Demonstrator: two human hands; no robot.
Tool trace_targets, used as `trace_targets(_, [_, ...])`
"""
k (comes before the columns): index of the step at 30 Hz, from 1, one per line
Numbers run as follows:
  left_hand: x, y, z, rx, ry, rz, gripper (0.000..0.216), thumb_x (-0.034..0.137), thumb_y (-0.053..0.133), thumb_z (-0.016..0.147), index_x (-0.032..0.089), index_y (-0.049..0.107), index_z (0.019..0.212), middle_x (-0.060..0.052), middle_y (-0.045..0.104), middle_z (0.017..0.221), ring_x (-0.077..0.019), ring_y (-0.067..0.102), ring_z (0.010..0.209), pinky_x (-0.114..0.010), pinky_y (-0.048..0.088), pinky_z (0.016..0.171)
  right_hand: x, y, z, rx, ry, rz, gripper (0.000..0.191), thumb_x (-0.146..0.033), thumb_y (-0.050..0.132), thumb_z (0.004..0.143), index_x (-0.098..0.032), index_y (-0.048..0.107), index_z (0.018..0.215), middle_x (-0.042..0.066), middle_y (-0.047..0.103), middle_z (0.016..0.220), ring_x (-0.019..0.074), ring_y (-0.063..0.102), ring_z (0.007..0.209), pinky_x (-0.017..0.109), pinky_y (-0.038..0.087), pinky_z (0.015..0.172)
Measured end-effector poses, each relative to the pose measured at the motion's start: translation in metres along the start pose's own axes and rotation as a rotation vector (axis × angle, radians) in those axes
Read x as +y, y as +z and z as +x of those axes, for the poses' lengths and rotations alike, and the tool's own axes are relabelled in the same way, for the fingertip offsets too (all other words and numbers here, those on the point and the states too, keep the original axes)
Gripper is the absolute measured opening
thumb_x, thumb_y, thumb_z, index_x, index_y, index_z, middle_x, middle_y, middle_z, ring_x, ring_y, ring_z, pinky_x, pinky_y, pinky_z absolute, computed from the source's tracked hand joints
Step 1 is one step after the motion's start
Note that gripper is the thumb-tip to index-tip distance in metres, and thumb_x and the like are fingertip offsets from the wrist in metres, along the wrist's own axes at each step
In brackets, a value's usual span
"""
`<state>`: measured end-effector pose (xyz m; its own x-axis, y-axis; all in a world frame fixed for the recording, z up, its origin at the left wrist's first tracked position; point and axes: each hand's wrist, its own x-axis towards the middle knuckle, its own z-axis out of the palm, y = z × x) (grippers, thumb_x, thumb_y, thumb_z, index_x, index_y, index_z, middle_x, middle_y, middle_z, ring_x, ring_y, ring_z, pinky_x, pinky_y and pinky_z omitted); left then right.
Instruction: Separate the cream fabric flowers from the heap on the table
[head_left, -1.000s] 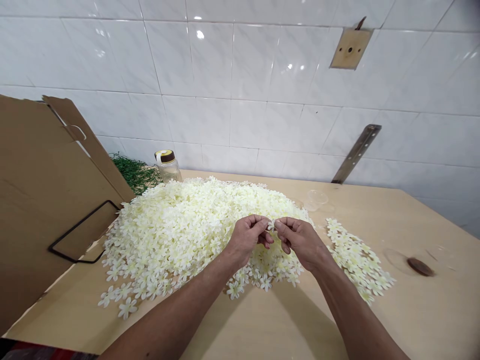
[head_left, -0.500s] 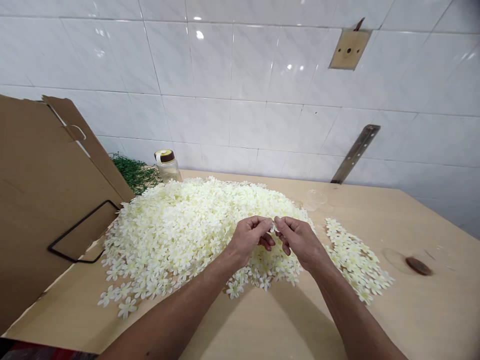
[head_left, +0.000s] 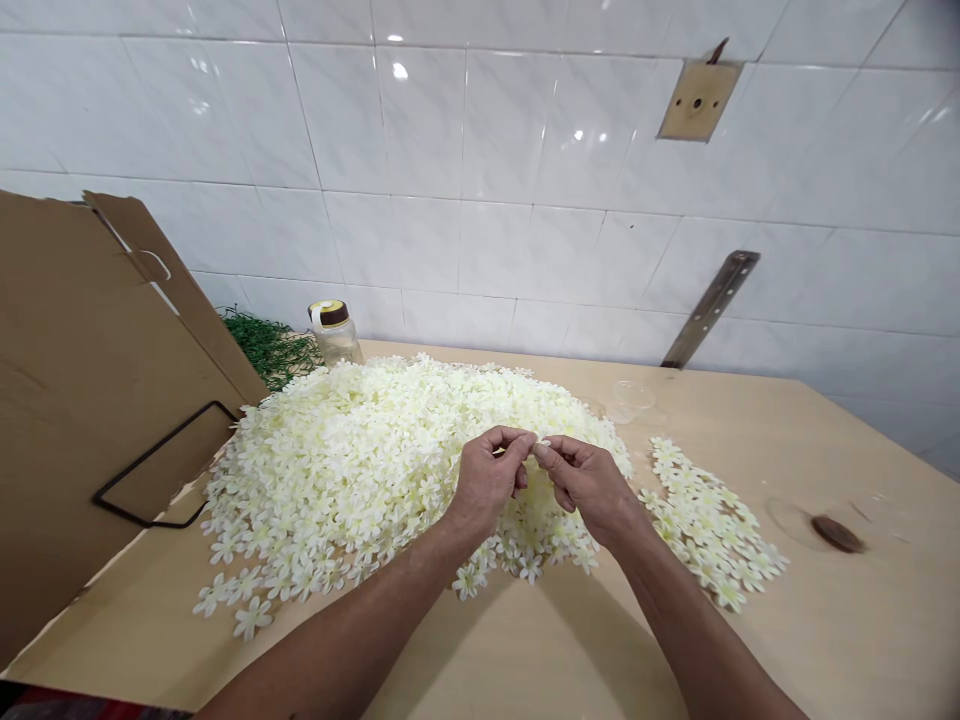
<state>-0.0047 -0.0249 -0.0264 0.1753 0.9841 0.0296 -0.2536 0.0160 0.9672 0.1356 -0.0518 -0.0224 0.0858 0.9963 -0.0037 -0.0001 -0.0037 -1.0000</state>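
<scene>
A large heap of white artificial flowers [head_left: 375, 440] with pale yellow centres covers the middle of the table. Over its right front part, my left hand [head_left: 491, 470] and my right hand [head_left: 589, 480] meet at the fingertips. Both are closed in a pinch. Between them shows a small white flower [head_left: 541, 443], mostly hidden by the fingers; both hands grip it. To the right of my right forearm lies a smaller, flat spread of similar flowers [head_left: 712, 520].
A cardboard box [head_left: 97, 400] and a black metal frame [head_left: 150, 450] stand at left. Behind the heap are a clear bottle [head_left: 337, 335] and green plastic foliage [head_left: 274, 345]. Clear round plastic pieces [head_left: 632, 395] and a brown disc [head_left: 838, 533] lie on the table [head_left: 862, 640] at right.
Both hands have shifted slightly left, and their fingers have curled in closer around the flower. The heap and the other things look the same.
</scene>
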Motion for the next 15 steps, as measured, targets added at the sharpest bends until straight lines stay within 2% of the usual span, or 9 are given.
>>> trace_targets(4, [0.0023,0.0010,-0.0009,0.015,0.013,-0.036,0.025,0.037,0.074,0.076,0.015,0.067,0.084,0.005,0.050,0.051,-0.0078,0.044,0.042,-0.019,0.035,0.038,0.0022,-0.0005,0.0023,0.091,-0.006,0.033,0.041,-0.052,0.081,0.069,-0.016,0.068,0.081,-0.007,0.044,0.056,0.0034,0.025,0.038,0.022,0.018,0.035])
trace_targets(9, [0.0013,-0.0008,0.0007,-0.002,-0.013,-0.068,0.025,0.038,0.072,0.078,0.016,0.061,0.074,0.004,0.050,0.053,-0.0081,0.047,0.044,-0.019,0.037,0.040,-0.0011,-0.0021,0.0016,0.168,-0.035,0.089,0.044,-0.049,0.086,0.063,-0.017,0.068,0.087,-0.006,0.048,0.061,0.0026,0.023,0.038,0.022,0.016,0.035])
trace_targets(12, [0.0015,-0.0020,0.0008,-0.021,-0.018,-0.082,0.025,0.039,0.070,0.080,0.016,0.062,0.077,0.003,0.055,0.058,-0.0085,0.049,0.045,-0.020,0.037,0.040,-0.0032,-0.0036,-0.0004,0.140,-0.065,0.048,0.041,-0.051,0.083,0.067,-0.017,0.069,0.087,-0.006,0.046,0.059,0.0038,0.022,0.039,0.023,0.017,0.037])
trace_targets(15, [0.0042,-0.0018,-0.0007,-0.095,-0.027,-0.091,0.025,0.039,0.069,0.081,0.014,0.066,0.085,0.000,0.060,0.065,-0.0101,0.054,0.048,-0.022,0.041,0.043,-0.0035,-0.0057,-0.0014,0.081,-0.081,-0.073,0.039,-0.053,0.079,0.072,-0.016,0.069,0.079,-0.006,0.043,0.055,0.0051,0.023,0.042,0.024,0.018,0.040])
